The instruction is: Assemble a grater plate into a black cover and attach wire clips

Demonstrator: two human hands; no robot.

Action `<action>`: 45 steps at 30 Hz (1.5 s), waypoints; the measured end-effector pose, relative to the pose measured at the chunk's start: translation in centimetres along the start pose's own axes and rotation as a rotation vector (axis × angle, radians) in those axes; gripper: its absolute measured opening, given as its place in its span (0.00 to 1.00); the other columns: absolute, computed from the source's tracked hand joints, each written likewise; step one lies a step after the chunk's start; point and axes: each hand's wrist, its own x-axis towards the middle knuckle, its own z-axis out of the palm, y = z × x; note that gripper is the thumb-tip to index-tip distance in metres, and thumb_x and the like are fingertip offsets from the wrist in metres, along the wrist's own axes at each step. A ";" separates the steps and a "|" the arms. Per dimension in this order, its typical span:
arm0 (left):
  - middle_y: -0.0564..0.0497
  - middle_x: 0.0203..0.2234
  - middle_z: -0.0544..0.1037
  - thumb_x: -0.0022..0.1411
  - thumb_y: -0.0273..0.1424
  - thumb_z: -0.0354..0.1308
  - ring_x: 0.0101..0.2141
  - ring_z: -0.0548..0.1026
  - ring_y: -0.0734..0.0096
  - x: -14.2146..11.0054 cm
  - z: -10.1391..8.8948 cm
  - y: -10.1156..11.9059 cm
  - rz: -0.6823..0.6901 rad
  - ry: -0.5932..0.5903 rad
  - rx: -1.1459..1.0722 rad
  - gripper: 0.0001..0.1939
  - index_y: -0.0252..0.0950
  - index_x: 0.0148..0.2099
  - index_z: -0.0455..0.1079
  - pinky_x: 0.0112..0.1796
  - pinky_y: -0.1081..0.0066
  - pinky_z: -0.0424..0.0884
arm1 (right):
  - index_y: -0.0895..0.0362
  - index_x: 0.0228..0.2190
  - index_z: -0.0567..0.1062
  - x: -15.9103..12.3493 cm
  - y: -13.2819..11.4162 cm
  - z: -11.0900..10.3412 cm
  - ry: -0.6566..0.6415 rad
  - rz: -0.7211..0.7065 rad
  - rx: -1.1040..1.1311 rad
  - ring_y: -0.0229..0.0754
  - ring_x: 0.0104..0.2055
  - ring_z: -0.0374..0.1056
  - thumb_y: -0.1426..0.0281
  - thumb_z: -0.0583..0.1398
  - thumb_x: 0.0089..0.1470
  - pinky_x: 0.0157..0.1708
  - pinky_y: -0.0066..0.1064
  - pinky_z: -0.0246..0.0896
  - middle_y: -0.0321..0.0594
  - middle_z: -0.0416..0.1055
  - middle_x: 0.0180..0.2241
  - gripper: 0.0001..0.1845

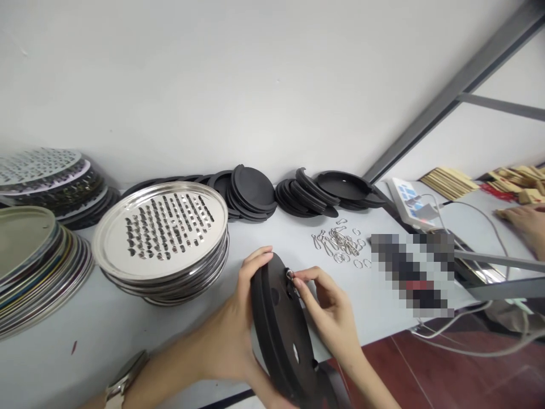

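My left hand (238,332) is closed around a round black case (272,326), tilted up on its edge, with a wide rim and a small pale hole. My right hand (330,312) pinches a small metal clasp (290,275) between thumb and fingertips at the case's upper right edge. Whether the clasp is hooked through the edge there is too small to tell. Beyond my right hand lies a loose pile of silvery clasps and rings (338,243). Stacked black round cases (252,192) stand against the wall, with more curved black cases (344,187) to their right.
Round metal trays (106,247) are stacked on the left, the top one bearing rows of small dark pieces. Coloured discs (32,284) stand further left. At right are a power strip (409,204), cables, a grey metal frame (426,128), wooden pieces (449,184) and another person's hand (525,227).
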 end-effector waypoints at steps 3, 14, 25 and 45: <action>0.33 0.66 0.35 0.25 0.43 0.78 0.64 0.47 0.35 0.3 0.0 0.8 -0.034 0.000 0.084 0.75 0.44 0.67 0.32 0.60 0.41 0.49 | 0.55 0.32 0.70 0.6 -0.2 -0.2 0.029 0.085 0.091 0.41 0.39 0.67 0.64 0.57 0.61 0.41 0.31 0.60 0.38 0.71 0.33 0.08; 0.37 0.66 0.50 0.43 0.37 0.72 0.62 0.58 0.45 -2.1 0.3 0.7 -0.156 0.162 0.289 0.54 0.42 0.65 0.43 0.57 0.50 0.64 | 0.54 0.33 0.65 0.8 -0.2 0.3 -0.016 0.073 -0.025 0.36 0.28 0.54 0.61 0.52 0.64 0.29 0.27 0.51 0.31 0.57 0.27 0.11; 0.35 0.61 0.59 0.60 0.22 0.53 0.48 0.76 0.52 -5.8 0.6 0.3 -0.006 0.061 1.253 0.32 0.44 0.65 0.54 0.38 0.67 0.77 | 0.55 0.36 0.66 5.7 -0.7 0.6 -0.382 -0.367 -0.290 0.39 0.37 0.64 0.70 0.50 0.65 0.39 0.31 0.60 0.38 0.67 0.33 0.07; 0.40 0.46 0.75 0.70 0.31 0.46 0.45 0.76 0.60 -2.3 0.3 3.8 0.098 0.237 1.132 0.18 0.31 0.58 0.61 0.43 0.65 0.75 | 0.55 0.36 0.69 3.7 -3.9 0.5 -0.395 -0.047 0.166 0.37 0.33 0.71 0.65 0.58 0.61 0.37 0.30 0.63 0.36 0.74 0.28 0.06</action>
